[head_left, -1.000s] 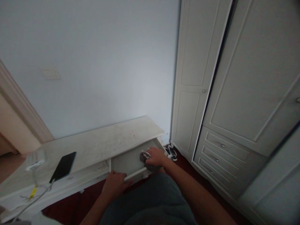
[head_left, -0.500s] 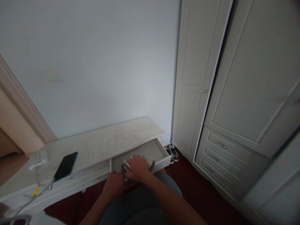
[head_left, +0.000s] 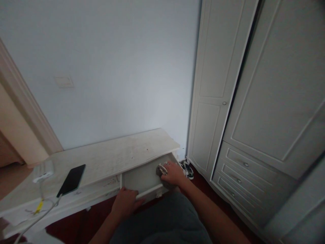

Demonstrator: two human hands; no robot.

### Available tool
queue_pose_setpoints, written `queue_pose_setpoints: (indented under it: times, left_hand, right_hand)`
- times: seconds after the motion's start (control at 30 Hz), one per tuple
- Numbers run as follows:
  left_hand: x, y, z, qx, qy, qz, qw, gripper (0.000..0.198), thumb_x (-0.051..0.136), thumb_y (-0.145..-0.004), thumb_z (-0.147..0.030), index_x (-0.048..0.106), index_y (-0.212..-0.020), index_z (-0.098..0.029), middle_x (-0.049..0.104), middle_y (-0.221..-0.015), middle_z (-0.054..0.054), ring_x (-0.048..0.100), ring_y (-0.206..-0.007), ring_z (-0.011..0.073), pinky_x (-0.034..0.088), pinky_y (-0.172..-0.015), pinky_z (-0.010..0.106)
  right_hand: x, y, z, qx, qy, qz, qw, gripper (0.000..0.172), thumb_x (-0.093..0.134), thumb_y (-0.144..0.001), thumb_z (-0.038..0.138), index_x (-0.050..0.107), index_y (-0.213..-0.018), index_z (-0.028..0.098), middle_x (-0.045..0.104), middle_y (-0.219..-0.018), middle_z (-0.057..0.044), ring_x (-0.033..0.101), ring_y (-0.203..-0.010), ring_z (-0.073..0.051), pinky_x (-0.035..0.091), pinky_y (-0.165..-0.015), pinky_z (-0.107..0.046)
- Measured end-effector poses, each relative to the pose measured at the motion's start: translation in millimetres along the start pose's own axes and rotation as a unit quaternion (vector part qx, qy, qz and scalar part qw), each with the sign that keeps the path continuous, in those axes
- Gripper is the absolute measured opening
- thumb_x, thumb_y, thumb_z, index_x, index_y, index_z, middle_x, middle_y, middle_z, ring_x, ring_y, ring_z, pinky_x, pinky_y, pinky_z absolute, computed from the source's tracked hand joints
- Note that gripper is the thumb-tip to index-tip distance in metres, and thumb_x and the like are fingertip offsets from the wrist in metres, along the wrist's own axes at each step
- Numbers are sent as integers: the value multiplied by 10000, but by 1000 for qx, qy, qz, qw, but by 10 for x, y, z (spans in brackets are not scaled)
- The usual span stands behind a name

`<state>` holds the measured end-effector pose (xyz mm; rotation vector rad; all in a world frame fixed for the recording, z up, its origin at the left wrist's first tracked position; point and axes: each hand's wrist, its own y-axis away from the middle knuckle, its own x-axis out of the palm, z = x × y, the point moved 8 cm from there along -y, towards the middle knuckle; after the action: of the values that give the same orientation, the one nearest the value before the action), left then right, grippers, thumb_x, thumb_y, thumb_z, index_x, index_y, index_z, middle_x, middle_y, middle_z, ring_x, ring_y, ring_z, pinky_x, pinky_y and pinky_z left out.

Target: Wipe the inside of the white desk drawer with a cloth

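A white drawer (head_left: pixel 142 175) is pulled out of the white table (head_left: pixel 137 144). My left hand (head_left: pixel 125 200) grips the front left corner of the drawer, its fingers over the edge. In my right hand (head_left: pixel 173 173) is a bunched grey and white cloth (head_left: pixel 160 170), held at the right part of the drawer. Part of the cloth hangs over the drawer's front panel. A small knob (head_left: pixel 158 194) shows on that front panel, between my hands.
On the table's left lie a dark phone (head_left: pixel 71 179) with a cable (head_left: pixel 48 210) and a white power strip (head_left: pixel 43 172). Black and white shoes (head_left: pixel 188 170) stand on the red floor beyond the drawer. A white wardrobe (head_left: pixel 215 74) rises at the right.
My right hand has moved right with the cloth, from the drawer's front left to its right part. My left hand stays at the front left corner.
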<state>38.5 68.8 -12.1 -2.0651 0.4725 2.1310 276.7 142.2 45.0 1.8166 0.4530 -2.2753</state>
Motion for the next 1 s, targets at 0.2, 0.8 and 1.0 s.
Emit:
queue_pose_setpoints:
  times: [0.2, 0.8, 1.0]
  left_hand:
    - [17, -12, 5, 3, 6, -4, 1000, 635, 369, -1096, -629, 821, -1151, -187, 863, -1164, 174, 792, -1174, 388, 494, -1118, 583]
    - [73, -29, 36, -12, 20, 9, 1000, 547, 467, -1060, -602, 824, -1200, -212, 864, -1198, 154, 784, -1192, 372, 475, -1168, 575]
    - [96, -41, 64, -10, 20, -1, 1000, 554, 477, -1053, -634, 820, -1164, -214, 867, -1157, 152, 790, -1169, 375, 480, -1156, 570]
  right_hand:
    - [51, 0, 238, -15, 21, -2, 1000, 458, 681, -903, 603, 798, -1139, 228, 758, -1245, -156, 709, -1133, -357, 534, -950, -470]
    - [178, 11, 401, -65, -25, -5, 998, 482, 756, -832, 609, 754, -1184, 279, 744, -1260, -89, 706, -1131, -316, 532, -918, -397]
    - [20, 0, -53, -20, 1, -6, 1000, 427, 699, -875, 550, 772, -1151, 232, 748, -1228, -129, 725, -1090, -324, 530, -905, -411]
